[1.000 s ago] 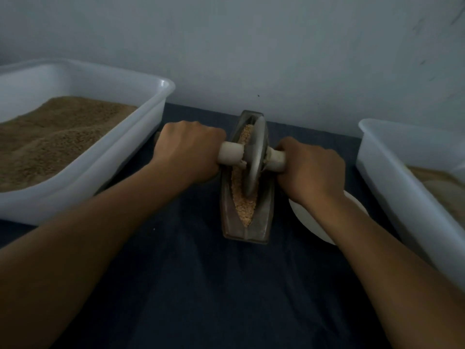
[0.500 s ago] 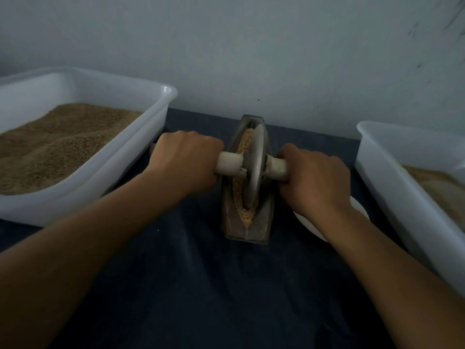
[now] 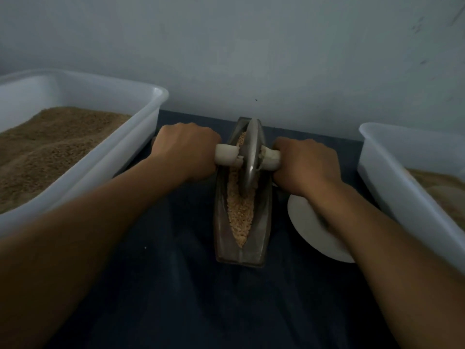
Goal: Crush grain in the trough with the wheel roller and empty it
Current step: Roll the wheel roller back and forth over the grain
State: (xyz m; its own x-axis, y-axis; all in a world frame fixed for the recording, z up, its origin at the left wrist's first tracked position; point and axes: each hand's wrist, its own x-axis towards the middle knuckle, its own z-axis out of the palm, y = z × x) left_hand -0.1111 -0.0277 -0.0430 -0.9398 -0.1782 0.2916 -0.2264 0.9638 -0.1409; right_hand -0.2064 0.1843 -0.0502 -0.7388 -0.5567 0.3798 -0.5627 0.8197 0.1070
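Left hand (image 3: pixel 186 149) curled tight around the left white handle (image 3: pixel 226 153) of the wheel roller (image 3: pixel 250 156); right hand (image 3: pixel 305 165) curled the same way around the right handle (image 3: pixel 270 157). Both fists knuckles up, one on each side of the metal disc. Disc upright, standing in the far half of the trough (image 3: pixel 241 197), its lower edge down in the grain (image 3: pixel 240 212). Trough long and narrow, placed at the middle of the table (image 3: pixel 201 298), its far end near the back edge by the wall (image 3: pixel 251 46). Pale grain along the groove, from the far end to the pointed near end.

At the left edge of the table, a white tub (image 3: pixel 105 157) filled with brown grain. At the right edge, a second white tub (image 3: pixel 402 177) with paler material inside. Between the trough and the right tub, a white plate (image 3: pixel 312 233), partly hidden under the right forearm. Table covered in dark blue.
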